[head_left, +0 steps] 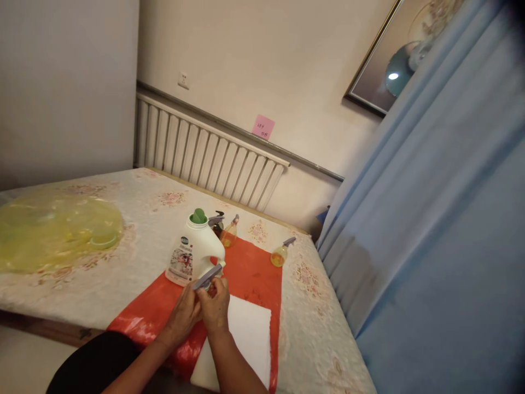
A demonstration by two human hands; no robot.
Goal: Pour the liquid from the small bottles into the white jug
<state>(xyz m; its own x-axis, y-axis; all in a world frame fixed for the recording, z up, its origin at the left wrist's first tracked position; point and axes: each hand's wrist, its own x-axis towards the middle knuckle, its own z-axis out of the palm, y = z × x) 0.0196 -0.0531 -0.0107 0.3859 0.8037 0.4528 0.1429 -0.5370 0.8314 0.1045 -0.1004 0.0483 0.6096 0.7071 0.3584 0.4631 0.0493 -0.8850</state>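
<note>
Both hands, left (184,313) and right (215,306), grip clamped on spray trigger (207,277) (bottle hidden).

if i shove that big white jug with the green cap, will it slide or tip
The white jug looks broad-based and squat, so it probably slides rather than tips. It stands on soft patterned bedding, which may drag. How full or heavy it is cannot be seen.
</note>
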